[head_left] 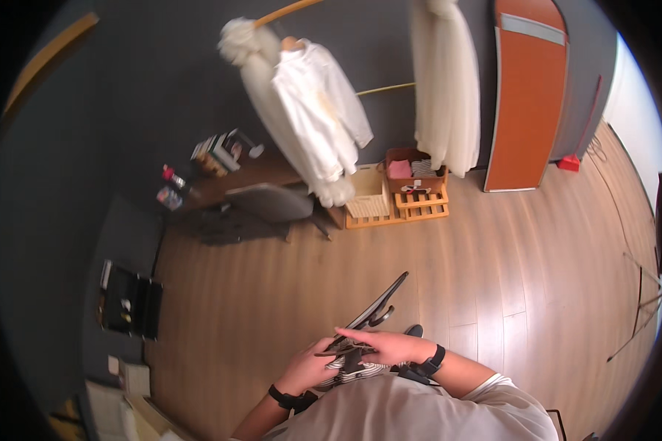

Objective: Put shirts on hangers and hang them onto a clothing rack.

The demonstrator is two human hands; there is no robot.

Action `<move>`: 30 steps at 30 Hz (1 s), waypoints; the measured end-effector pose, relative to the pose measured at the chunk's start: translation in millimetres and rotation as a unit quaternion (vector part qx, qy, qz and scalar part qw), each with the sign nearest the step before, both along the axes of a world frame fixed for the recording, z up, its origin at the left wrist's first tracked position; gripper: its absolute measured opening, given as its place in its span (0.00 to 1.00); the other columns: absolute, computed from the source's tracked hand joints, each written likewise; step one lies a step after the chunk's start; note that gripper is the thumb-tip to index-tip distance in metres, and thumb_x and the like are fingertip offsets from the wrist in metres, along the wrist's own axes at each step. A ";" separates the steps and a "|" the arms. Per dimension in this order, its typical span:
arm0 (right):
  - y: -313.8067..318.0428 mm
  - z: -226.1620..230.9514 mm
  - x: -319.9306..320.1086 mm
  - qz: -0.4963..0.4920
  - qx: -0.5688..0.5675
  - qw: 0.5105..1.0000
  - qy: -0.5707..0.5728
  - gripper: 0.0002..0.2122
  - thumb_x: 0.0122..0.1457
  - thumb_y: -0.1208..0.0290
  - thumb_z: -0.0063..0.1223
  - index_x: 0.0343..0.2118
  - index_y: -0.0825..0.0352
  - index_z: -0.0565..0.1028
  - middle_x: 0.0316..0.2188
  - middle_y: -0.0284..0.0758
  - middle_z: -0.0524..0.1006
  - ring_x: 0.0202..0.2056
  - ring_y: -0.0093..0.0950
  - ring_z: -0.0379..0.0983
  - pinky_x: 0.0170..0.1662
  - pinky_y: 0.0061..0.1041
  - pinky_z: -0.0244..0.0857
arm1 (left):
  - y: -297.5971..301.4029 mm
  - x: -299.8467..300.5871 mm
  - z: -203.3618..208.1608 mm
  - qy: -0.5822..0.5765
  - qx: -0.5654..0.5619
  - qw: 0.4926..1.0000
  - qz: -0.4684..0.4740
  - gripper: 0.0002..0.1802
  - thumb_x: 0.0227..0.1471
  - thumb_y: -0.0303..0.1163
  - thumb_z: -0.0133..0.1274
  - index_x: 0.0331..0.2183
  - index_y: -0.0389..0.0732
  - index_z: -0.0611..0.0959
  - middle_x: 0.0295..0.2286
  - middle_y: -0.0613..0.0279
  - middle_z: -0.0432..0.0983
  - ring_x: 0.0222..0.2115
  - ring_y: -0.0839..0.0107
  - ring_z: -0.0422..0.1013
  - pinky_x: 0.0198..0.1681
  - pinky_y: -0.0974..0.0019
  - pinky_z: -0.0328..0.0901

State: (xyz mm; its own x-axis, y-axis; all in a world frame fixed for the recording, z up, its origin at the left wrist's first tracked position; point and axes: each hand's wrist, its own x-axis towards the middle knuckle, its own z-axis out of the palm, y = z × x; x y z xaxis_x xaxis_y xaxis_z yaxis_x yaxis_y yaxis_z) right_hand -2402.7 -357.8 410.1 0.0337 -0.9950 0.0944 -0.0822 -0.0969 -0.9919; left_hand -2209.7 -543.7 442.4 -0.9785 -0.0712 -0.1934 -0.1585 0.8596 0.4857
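Both hands meet low in front of my waist, around a thin dark flat object [375, 307] seen nearly edge-on. A dark curved loop [382, 317] sticks out from its side. My left hand [309, 369] is curled at the lower end of the flat object; what its fingers grip is hidden. My right hand [391, 348] reaches across from the right, its fingers stretched out over dark strap-like pieces [338, 351]. Black-and-white striped cloth [357, 373] shows just below the hands. Each wrist wears a black band.
White garments [312, 103] hang from a rail ahead, above a slatted wooden rack [421, 209] bearing a brown box [415, 178]. Left of it a grey chair [268, 202] stands by a desk. An orange board [526, 103] leans at the right wall. A thin-legged stand [640, 309] is far right.
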 end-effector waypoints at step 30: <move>-12.6 -50.7 -375.7 -0.672 -0.153 0.720 -0.082 0.12 0.58 0.83 0.59 0.45 0.70 0.74 0.43 0.36 0.78 0.45 0.28 0.76 0.50 0.29 0.71 | -175.6 -439.7 -79.0 0.112 0.264 0.958 -0.015 0.15 0.45 0.28 0.63 0.37 0.32 0.82 0.36 0.49 0.81 0.37 0.56 0.78 0.42 0.60 0.71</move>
State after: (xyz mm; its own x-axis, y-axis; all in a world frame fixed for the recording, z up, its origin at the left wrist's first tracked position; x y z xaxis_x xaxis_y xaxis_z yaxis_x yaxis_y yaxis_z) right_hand -2778.4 -370.4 359.3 -0.9766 -0.0508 0.2089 -0.1896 -0.2547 -0.9482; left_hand -2649.4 -719.2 363.4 -0.9998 0.0064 0.0208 0.0213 0.4871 0.8731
